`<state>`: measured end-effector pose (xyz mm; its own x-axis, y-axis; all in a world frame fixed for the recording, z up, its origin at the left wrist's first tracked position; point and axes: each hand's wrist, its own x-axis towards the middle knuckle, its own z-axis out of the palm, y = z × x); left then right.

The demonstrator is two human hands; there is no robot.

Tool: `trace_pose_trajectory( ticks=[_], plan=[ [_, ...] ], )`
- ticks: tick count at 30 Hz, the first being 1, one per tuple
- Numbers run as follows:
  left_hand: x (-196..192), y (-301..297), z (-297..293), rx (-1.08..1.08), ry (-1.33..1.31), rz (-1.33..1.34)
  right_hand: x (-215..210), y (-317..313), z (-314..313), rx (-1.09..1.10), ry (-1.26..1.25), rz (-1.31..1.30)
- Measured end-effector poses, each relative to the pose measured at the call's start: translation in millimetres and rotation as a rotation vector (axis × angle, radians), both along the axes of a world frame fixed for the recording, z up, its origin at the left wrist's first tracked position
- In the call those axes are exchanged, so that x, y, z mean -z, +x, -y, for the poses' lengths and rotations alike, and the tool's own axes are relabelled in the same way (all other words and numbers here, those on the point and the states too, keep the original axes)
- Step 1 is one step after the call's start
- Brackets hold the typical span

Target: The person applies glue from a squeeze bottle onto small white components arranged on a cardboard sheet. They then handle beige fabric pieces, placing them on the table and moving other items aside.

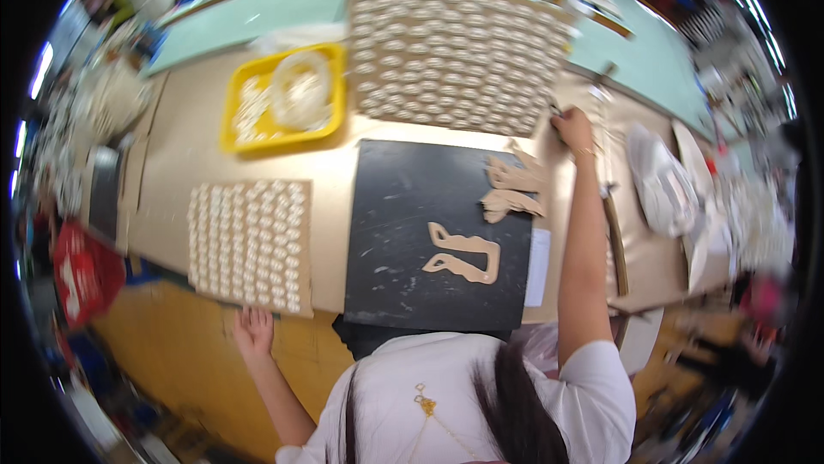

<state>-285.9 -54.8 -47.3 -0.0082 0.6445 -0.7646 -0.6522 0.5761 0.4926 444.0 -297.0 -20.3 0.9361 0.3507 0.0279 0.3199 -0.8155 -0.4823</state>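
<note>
My left hand rests at the near edge of a cardboard sheet covered in rows of small pale pieces, its fingers touching the sheet's front corner. My right hand reaches far forward to the right edge of a larger cardboard sheet, also covered in rows of pale pieces; its fingers are curled around something small and dark. Between my arms lies a black mat with a tan cut-out frame shape on it and a pile of tan cut-outs at its far right corner.
A yellow tray with pale pieces and a clear bag stands behind the mat to the left. White plastic bags and a long strip lie at the right. A red bag hangs at the left. Pale green tabletop lies beyond.
</note>
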Motion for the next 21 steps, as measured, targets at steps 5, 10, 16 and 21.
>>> trace_pose_trajectory(
  ticks=[5, 10, 16, 21],
  plan=[
    [-34, 45, -5, 0.042, 0.150, -0.035, -13, -1, 37, 0.213, 0.481, 0.053],
    [-43, 28, -28, 0.288, 0.404, 0.083, -82, -84, 93, 0.461, 0.486, 0.268],
    [-44, 37, -52, 0.553, 0.773, 0.185, -64, -144, 170, 0.626, 0.021, 0.172],
    [-74, 49, -46, 0.406, 0.843, 0.083, -49, -154, 159, 0.563, -0.116, 0.041]
  ],
)
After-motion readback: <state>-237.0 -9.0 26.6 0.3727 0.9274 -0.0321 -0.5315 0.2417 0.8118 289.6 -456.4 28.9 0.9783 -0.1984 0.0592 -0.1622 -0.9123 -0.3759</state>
